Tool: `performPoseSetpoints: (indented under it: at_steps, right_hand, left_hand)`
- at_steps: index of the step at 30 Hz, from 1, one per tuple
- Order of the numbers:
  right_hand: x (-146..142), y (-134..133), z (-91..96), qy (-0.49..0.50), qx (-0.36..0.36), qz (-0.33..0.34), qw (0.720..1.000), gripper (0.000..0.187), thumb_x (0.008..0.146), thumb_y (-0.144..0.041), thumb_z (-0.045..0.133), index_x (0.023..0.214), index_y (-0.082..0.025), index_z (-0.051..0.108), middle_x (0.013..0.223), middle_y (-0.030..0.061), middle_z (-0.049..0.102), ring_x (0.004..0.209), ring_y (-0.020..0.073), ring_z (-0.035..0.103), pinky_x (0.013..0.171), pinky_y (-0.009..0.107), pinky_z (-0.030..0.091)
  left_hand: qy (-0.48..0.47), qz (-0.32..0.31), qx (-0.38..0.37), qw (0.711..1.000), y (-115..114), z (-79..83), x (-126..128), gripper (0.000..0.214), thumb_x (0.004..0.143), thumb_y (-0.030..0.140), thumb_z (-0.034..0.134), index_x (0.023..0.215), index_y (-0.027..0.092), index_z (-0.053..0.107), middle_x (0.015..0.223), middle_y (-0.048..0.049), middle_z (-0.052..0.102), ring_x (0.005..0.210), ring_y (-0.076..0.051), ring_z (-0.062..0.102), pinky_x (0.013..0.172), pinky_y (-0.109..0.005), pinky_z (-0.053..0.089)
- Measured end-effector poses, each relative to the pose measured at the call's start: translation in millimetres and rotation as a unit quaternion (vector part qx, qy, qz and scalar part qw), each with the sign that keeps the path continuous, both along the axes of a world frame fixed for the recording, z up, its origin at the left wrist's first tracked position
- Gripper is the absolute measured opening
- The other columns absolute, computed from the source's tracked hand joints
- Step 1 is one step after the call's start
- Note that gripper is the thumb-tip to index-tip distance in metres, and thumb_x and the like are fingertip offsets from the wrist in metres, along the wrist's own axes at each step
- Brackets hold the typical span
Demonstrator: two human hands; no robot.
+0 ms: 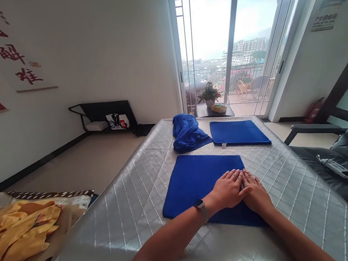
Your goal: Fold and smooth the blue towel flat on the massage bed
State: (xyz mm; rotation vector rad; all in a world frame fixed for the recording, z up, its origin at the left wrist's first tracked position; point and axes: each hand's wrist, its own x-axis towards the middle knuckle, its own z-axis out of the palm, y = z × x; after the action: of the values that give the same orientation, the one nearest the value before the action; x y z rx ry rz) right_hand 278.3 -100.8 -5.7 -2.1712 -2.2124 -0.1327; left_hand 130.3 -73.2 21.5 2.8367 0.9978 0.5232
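A flat, squared blue cloth (191, 185) lies on a plastic-wrapped mattress (121, 215). My left hand (228, 189), with a watch at the wrist, rests palm down on its right part, fingers stretched out. Right beside it, my right hand (255, 192) also lies flat over the cloth's right edge; the two hands touch at the fingers and thumb. Beyond them is a second flat blue cloth (239, 132) with a small white tag. To its left sits a crumpled blue cloth (188, 132) in a loose heap.
Yellow fabric (17, 232) is bunched on a surface at the left. On the right, a dark armchair (320, 164) holds a power strip (336, 166). A small table with a potted plant (209, 93) stands by the glass door. A bag (117, 121) sits near the back wall.
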Motion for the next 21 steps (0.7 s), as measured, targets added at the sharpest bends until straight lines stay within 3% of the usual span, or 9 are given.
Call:
performPoseSetpoints:
  at_steps: [3, 7, 13, 21]
  right_hand:
    - [1, -2, 1.0, -0.013, -0.004, 0.003, 1.0, 0.06, 0.095, -0.018, 0.024, 0.154, -0.01, 0.033, 0.161, 0.0105, 0.028, 0.149, 0.0232, 0.022, 0.121, 0.041, 0.019]
    - [0, 0, 2.3, -0.006, -0.007, 0.006, 1.0, 0.06, 0.099, -0.028, 0.023, 0.154, -0.007, 0.031, 0.161, 0.0129, 0.026, 0.149, 0.0248, 0.023, 0.121, 0.042, 0.019]
    - [-2, 3, 1.9, 0.017, -0.006, -0.015, 1.0, 0.063, 0.101, -0.035, 0.018, 0.155, -0.004, 0.027, 0.162, 0.0122, 0.025, 0.149, 0.0236, 0.024, 0.121, 0.041, 0.017]
    - [-4, 2, 4.0, 0.009, -0.014, -0.025, 1.0, 0.063, 0.101, -0.035, 0.018, 0.155, -0.005, 0.027, 0.162, 0.0115, 0.024, 0.149, 0.0229, 0.024, 0.121, 0.041, 0.017]
  left_hand:
    - [0.0, 0.018, -0.017, 1.0, 4, -7.0, 15, 0.074, 0.103, 0.059, 0.01, 0.155, 0.009, 0.029, 0.158, -0.0129, 0.034, 0.149, -0.02, 0.026, 0.122, -0.036, 0.018]
    - [0.016, 0.029, -0.034, 0.999, 4, -14.5, -3, 0.076, 0.102, 0.061, 0.011, 0.155, 0.009, 0.028, 0.16, -0.0122, 0.03, 0.15, -0.02, 0.022, 0.122, -0.037, 0.015]
    - [0.047, 0.073, -0.055, 0.995, -2, -10.6, -71, 0.077, 0.101, 0.064, 0.012, 0.156, 0.012, 0.027, 0.162, -0.0106, 0.025, 0.151, -0.02, 0.017, 0.123, -0.037, 0.012]
    - [0.074, 0.2, -0.101, 0.972, -25, -7.3, -179, 0.077, 0.101, 0.066, 0.014, 0.158, 0.014, 0.022, 0.164, -0.0084, 0.017, 0.152, -0.021, 0.013, 0.124, -0.039, 0.01]
